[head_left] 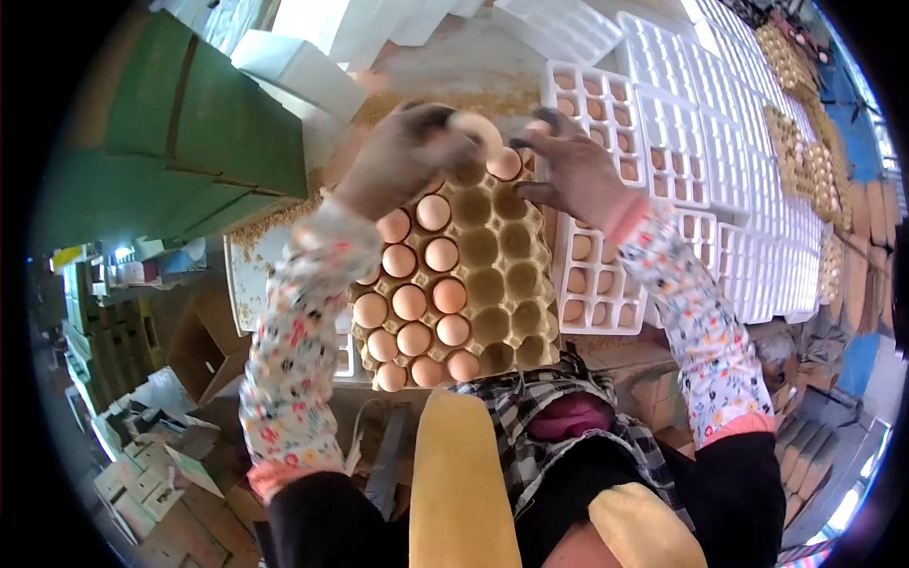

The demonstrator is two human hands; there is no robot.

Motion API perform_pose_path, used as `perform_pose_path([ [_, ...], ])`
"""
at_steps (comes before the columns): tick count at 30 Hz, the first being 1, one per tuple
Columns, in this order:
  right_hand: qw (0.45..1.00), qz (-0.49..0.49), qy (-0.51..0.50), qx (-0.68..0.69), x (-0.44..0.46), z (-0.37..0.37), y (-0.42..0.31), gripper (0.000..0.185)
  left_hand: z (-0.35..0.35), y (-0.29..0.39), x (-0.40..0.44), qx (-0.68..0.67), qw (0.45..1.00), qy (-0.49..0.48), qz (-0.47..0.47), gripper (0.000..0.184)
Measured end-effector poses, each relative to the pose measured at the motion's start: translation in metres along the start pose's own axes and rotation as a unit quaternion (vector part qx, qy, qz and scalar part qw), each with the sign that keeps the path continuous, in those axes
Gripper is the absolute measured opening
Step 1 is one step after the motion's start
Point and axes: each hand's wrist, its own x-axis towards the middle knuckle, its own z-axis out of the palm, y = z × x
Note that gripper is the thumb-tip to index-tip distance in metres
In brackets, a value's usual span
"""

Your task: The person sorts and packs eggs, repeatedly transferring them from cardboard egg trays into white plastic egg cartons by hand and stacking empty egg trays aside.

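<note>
A pulp egg tray (488, 284) lies in front of me, with brown eggs in its left columns and bare cups on its right. My left hand (407, 156), gloved and smeared by motion, is over the tray's far side. At its fingertips is a pale, blurred egg (480, 133), which it seems to grip. Across from it, my right hand (578, 170), also gloved, has its thumb and fingers apart. Just beyond those fingertips sits another egg (505, 165) at the tray's far right corner. Both forearms wear flowered sleeves.
Right of the pulp tray, white compartment trays (603, 279) hold brown eggs. More white trays (739, 151) stand in rows farther right, near pulp trays of eggs (805, 161). Green boxes (208, 133) and white foam boxes (298, 71) are at the far left. Bran-like crumbs (454, 99) litter the table.
</note>
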Motion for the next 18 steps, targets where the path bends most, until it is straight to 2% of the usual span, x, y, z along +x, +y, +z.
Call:
perform_pose_path([
  [1,0.999,-0.020,-0.002,-0.034,0.009,0.006,0.009,0.052,0.006,0.017,-0.009,-0.287,0.957,0.025,-0.029,0.037],
  [2,0.997,-0.051,0.005,-0.063,0.024,0.014,0.015,0.053,0.006,0.032,-0.022,-0.540,0.838,0.052,-0.052,0.037],
  [4,0.994,-0.052,-0.062,-0.068,0.045,-0.004,0.019,0.054,0.025,0.020,-0.035,-0.506,0.854,0.101,0.063,0.034],
  [5,0.996,-0.054,-0.046,-0.049,0.039,-0.009,0.018,0.049,0.034,0.015,-0.042,-0.488,0.855,0.128,0.119,0.033],
  [6,0.994,-0.079,0.071,0.029,0.023,-0.008,0.022,0.044,0.044,0.009,-0.046,-0.492,0.850,0.166,0.090,0.032],
  [7,0.926,-0.014,-0.025,0.378,0.008,-0.014,0.019,0.044,0.054,0.007,-0.049,-0.495,0.842,0.203,0.060,0.034],
  [8,0.753,-0.013,-0.101,0.650,-0.014,-0.010,0.035,0.048,0.064,0.010,-0.052,-0.570,0.805,0.157,0.039,0.037],
  [9,0.505,0.034,-0.170,0.846,-0.035,-0.006,0.051,0.055,0.079,0.019,-0.055,-0.643,0.759,0.102,0.017,0.041],
  [10,0.423,0.046,-0.119,0.897,-0.059,0.000,0.047,0.066,0.096,0.029,-0.052,-0.709,0.704,0.038,-0.011,0.046],
  [11,0.546,0.004,-0.013,0.837,-0.086,-0.006,0.033,0.068,0.112,0.036,-0.047,-0.649,0.758,0.055,-0.031,0.054],
  [13,0.294,0.033,-0.062,0.953,-0.107,-0.011,0.056,0.073,0.160,0.047,-0.036,-0.507,0.832,0.224,-0.023,0.045],
  [14,0.336,0.004,-0.068,0.940,-0.120,-0.018,0.067,0.066,0.175,0.056,-0.034,-0.481,0.839,0.254,-0.005,0.037],
  [15,0.349,0.019,-0.035,0.936,-0.138,-0.018,0.079,0.062,0.193,0.066,-0.028,-0.457,0.847,0.272,0.016,0.029],
  [17,0.375,0.072,0.040,0.923,-0.186,-0.011,0.098,0.054,0.229,0.095,-0.019,-0.408,0.883,0.233,-0.019,0.022],
  [18,0.385,0.101,0.061,0.915,-0.215,-0.007,0.111,0.050,0.242,0.110,-0.022,-0.368,0.907,0.192,-0.067,0.023],
])
